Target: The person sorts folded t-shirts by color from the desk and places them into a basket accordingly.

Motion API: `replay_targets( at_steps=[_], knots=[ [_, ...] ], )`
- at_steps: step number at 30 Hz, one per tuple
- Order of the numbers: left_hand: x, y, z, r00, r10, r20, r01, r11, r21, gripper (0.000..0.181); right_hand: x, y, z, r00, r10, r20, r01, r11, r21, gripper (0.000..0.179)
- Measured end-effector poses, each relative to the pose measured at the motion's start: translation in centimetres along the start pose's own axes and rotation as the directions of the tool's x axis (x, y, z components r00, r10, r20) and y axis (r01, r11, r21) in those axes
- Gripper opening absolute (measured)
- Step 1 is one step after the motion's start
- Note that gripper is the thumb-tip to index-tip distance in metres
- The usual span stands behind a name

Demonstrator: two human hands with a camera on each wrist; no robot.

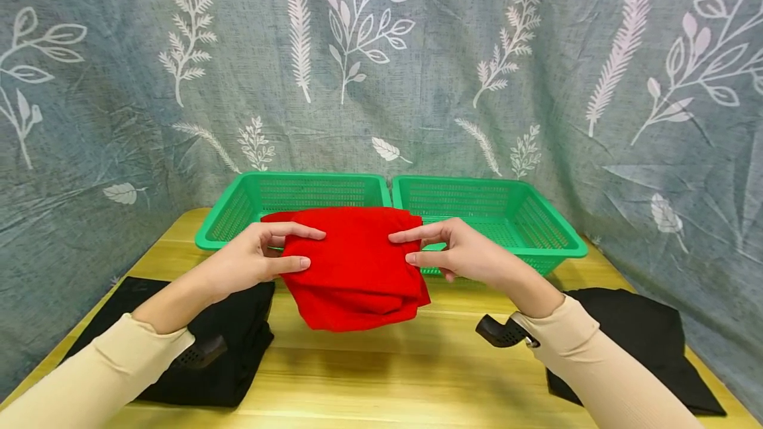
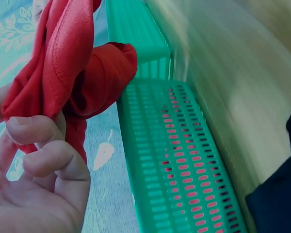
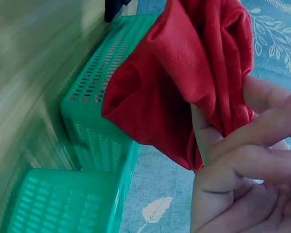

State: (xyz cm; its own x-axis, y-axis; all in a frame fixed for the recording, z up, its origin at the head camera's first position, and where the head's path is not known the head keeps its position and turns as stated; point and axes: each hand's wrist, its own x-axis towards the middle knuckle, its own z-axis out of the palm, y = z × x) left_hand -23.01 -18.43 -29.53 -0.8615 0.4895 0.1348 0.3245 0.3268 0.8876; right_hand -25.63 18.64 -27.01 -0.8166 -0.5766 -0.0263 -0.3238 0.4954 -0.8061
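A folded red garment (image 1: 357, 250) hangs in the air over the table, in front of the two green baskets. My left hand (image 1: 250, 253) pinches its left side, thumb and index finger on the near face. On the opposite side my right hand (image 1: 467, 250) pinches it the same way. The lower layers sag loosely below the hands. Stitching along a seam of the red garment (image 2: 70, 43) shows in the left wrist view. From the right wrist, the folds of the red garment (image 3: 155, 92) gather between thumb and fingers.
The left green basket (image 1: 322, 187) and right green basket (image 1: 465, 189) stand side by side at the table's back. Red shows through the left basket's holes (image 2: 184, 167). Black cloth (image 1: 208, 369) lies at left, another black cloth (image 1: 626, 330) at right. A patterned curtain (image 1: 381, 118) hangs behind.
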Motion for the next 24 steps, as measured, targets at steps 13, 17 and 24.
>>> replay_targets(
  at_steps=[13,17,24],
  knots=[
    [1.5,-0.4,-2.8,0.995,-0.037,-0.090,0.042,0.998,0.052,0.048,3.9,-0.5,-0.5,1.000,0.001,-0.027,0.001,0.998,0.066,0.039],
    [2.0,-0.5,-3.6,0.993,-0.061,-0.104,0.067,0.996,0.057,0.048,5.1,-0.5,-0.7,0.999,0.000,-0.033,0.003,0.995,0.097,0.039],
    [3.0,-1.0,-4.6,0.985,-0.103,-0.139,0.106,0.994,0.011,0.048,7.0,-0.4,-0.8,0.999,-0.023,-0.033,0.027,0.994,0.105,0.039]
  ],
)
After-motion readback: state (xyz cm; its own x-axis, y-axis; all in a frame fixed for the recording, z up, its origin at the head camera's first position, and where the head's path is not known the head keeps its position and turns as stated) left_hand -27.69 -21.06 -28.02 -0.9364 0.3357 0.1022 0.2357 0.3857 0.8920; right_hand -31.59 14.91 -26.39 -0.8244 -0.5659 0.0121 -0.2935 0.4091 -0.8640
